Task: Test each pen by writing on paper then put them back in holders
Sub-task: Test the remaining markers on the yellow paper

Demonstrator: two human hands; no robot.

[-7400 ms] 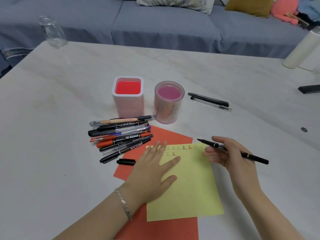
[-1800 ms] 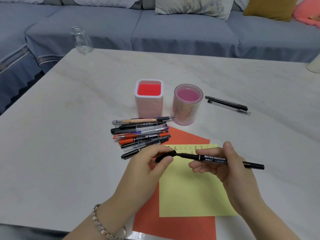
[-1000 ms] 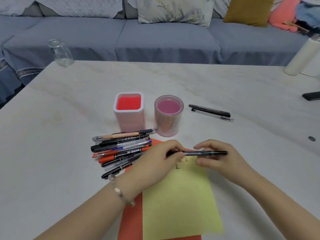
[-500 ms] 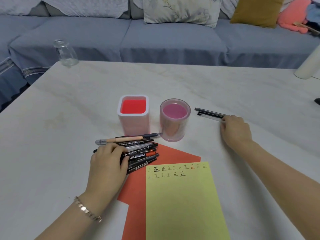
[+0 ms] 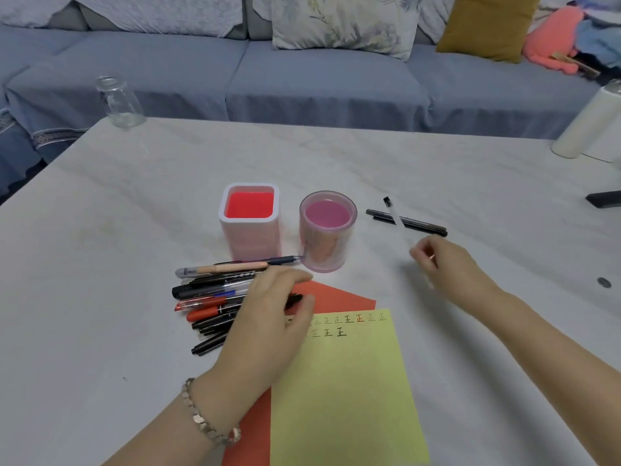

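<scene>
Partly hiding pen pile (image 5: 211, 297), left hand (image 5: 268, 312) grips pen (image 5: 295, 299).

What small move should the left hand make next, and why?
Probably lift the black pen that the left hand seems to pinch out of the pile and carry it to the yellow paper. The paper has free room below its marks, and the square holder and round holder hold no pens.

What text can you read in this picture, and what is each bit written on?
"正", handwritten repeatedly in two rows atop the yellow paper; one is orange-red, the others dark or faint.
Print on the barrels of the pens: too small and blurred to read.
</scene>
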